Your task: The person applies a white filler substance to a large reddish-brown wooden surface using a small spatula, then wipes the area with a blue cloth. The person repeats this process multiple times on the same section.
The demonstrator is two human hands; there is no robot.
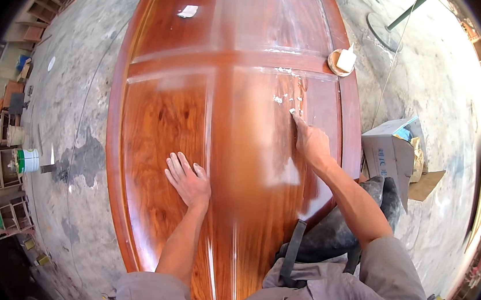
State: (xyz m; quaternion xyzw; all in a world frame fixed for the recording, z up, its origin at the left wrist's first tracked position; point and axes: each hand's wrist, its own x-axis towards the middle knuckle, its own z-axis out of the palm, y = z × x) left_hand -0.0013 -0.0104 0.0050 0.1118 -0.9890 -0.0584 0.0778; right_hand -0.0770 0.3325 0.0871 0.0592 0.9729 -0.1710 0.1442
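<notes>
A large glossy reddish-brown wooden door (217,148) with raised panels lies flat in front of me. My left hand (188,182) rests on its left lower panel, fingers stretched out and holding nothing. On the right panel, my right hand (310,142) reaches with its index finger, the other fingers curled in. A small white bit shows at that fingertip; what it is I cannot make out. White dabs (278,100) dot the wood just beyond it. At the door's right edge sits a round bowl (333,63) with a whitish block (346,61) on it.
A white scrap (188,11) lies on the far left panel. On the concrete floor (445,129), an opened cardboard box (387,158) stands close to the door's right side. A round metal base with a pole (385,34) is farther back. A paint bucket (27,161) stands at left.
</notes>
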